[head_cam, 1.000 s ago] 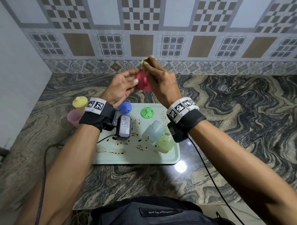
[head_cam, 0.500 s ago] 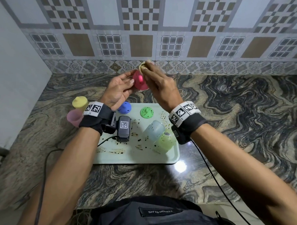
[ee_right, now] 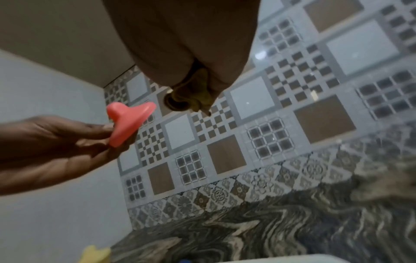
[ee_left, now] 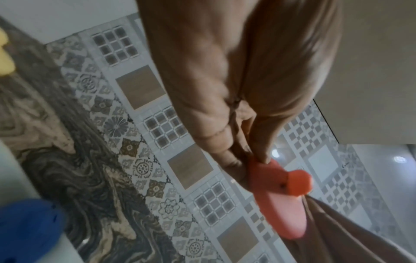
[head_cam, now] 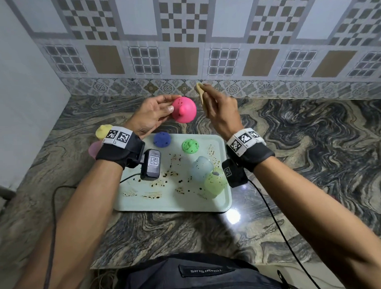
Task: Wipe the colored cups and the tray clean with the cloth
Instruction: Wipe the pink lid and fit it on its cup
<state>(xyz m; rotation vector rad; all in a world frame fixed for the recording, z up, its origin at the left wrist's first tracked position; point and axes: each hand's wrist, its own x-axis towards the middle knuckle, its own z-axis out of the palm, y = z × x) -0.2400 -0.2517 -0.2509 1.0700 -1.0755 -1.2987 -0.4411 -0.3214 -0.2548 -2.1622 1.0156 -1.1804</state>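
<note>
My left hand (head_cam: 155,115) pinches the rim of a pink lid (head_cam: 184,109) with a knob, held in the air above the counter; dark specks show on it. The same pink lid (ee_left: 281,194) fills the left wrist view, and the right wrist view shows the pink lid (ee_right: 129,122) at its left. My right hand (head_cam: 218,108) grips a bunched yellowish cloth (head_cam: 200,93), now a little apart from the lid; the cloth (ee_right: 193,94) pokes out under the fingers. Below lies the stained pale green tray (head_cam: 144,198) with a blue lid (head_cam: 162,139), a green lid (head_cam: 190,146), a pale blue cup (head_cam: 201,168) and a green cup (head_cam: 215,183).
A yellow cup (head_cam: 102,131) and a pink cup (head_cam: 95,149) stand on the marble counter (head_cam: 317,160) left of the tray. A tiled wall runs behind and a plain wall closes the left side. Cables trail from both wrist cameras over the counter's front edge.
The cloth was pressed against the pink lid; my right hand has drawn it away to the right. My left hand has turned the lid so its knob side faces me.
</note>
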